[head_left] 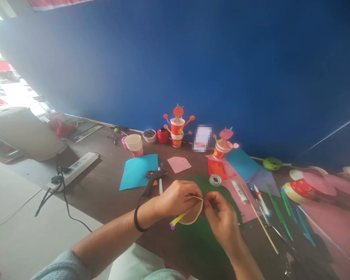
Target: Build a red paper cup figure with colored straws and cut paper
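Note:
My left hand (181,197) is closed around a paper cup (193,215), tilted so that its pale rim faces me. A yellow straw piece (179,218) with a purple end sticks out of the cup, below my left fingers. At the cup's right edge, my right hand (221,214) pinches its thumb and fingertips together; what lies between them is too small to tell. Both hands are over a dark green sheet (198,243). Left of them lies a black glue gun (151,181) beside a white pen (160,182) and a blue sheet (134,171).
Cup figures (177,128) (223,146) stand by the blue wall. A cup stack (134,144) and red thread spool (162,136) are at the back. White tape (215,180), a wooden stick (262,223) and green straws (278,212) lie rightward. A power strip (76,169) sits left.

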Motion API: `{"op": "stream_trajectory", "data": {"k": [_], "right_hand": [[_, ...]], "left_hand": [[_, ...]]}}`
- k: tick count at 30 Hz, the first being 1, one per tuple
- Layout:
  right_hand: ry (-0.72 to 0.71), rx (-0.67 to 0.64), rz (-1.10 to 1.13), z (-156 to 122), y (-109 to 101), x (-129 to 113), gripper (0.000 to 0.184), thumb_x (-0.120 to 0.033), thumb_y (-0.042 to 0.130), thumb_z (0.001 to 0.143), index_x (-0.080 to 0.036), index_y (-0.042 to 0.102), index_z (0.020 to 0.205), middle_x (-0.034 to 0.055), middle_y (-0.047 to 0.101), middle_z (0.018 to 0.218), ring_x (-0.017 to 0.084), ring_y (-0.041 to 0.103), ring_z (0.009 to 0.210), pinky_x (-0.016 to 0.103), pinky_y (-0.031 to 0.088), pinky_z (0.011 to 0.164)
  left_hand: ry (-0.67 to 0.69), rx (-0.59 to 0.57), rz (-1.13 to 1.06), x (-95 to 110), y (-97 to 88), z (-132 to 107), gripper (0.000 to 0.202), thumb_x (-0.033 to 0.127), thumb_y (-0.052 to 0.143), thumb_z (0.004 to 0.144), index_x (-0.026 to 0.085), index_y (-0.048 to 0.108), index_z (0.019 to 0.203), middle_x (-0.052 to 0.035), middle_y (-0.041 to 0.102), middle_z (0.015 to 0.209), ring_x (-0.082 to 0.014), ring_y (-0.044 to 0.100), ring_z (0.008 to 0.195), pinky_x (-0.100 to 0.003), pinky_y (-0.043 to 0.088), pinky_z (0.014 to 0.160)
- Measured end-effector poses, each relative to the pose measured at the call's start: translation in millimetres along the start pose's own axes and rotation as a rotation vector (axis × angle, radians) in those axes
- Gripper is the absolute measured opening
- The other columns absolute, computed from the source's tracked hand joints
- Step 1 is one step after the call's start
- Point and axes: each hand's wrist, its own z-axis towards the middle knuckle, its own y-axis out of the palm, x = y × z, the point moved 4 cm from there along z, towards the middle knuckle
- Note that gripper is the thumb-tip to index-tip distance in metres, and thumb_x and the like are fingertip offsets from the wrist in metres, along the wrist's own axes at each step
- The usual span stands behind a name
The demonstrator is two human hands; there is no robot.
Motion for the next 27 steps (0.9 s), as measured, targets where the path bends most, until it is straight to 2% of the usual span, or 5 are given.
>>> {"op": "stream_trajectory", "data": {"k": [4, 8, 11, 18, 27], "right_hand": [[0.103, -0.122, 0.110, 5, -4, -3, 0.018, -0.035, 0.049, 0.086, -0.020, 0.052, 0.078, 0.0000, 0.059, 0.067, 0.014, 0.059, 0.060, 0.021, 0.046, 0.054], [0.103, -0.197, -0.068, 10, -11, -8, 0.016, -0.032, 0.052, 0.083, -0.020, 0.052, 0.072, -0.0014, 0.057, 0.060, 0.013, 0.054, 0.054, 0.021, 0.040, 0.048], [0.077, -0.218, -0.173, 11, -11, -12, 0.020, -0.032, 0.051, 0.082, -0.021, 0.049, 0.067, -0.0033, 0.053, 0.056, 0.012, 0.048, 0.051, 0.021, 0.035, 0.047], [0.094, -0.197, -0.135, 10, -7, -14, 0.013, -0.027, 0.049, 0.081, -0.021, 0.049, 0.070, -0.0048, 0.048, 0.058, 0.011, 0.044, 0.053, 0.021, 0.034, 0.049], [-0.026, -0.083, -0.008, 6, -9, -15, 0.014, -0.019, 0.051, 0.078, -0.021, 0.043, 0.065, -0.0053, 0.044, 0.057, 0.010, 0.045, 0.053, 0.020, 0.038, 0.051]], "left_hand": [[0.078, -0.053, 0.072, 3, -1.4, 1, 0.017, 0.005, 0.050, 0.076, 0.015, 0.063, 0.082, -0.0043, 0.065, 0.082, -0.0133, 0.061, 0.077, -0.022, 0.046, 0.070], [0.127, -0.126, 0.182, 5, 2.0, 2, 0.014, 0.007, 0.050, 0.077, 0.015, 0.062, 0.078, -0.0030, 0.062, 0.075, -0.0129, 0.059, 0.072, -0.021, 0.045, 0.065], [0.151, -0.142, 0.267, 9, 0.6, 4, 0.015, 0.008, 0.049, 0.077, 0.015, 0.061, 0.075, -0.0022, 0.060, 0.071, -0.0129, 0.057, 0.070, -0.021, 0.043, 0.063], [0.256, -0.145, 0.377, 22, -6.5, 2, 0.020, 0.011, 0.044, 0.082, 0.016, 0.058, 0.068, -0.0023, 0.059, 0.070, -0.0118, 0.055, 0.066, -0.022, 0.043, 0.063], [0.114, -0.134, 0.045, 22, -12.3, 4, 0.018, 0.013, 0.048, 0.085, 0.015, 0.066, 0.086, -0.0061, 0.069, 0.090, -0.0139, 0.062, 0.084, -0.023, 0.047, 0.077]]}}
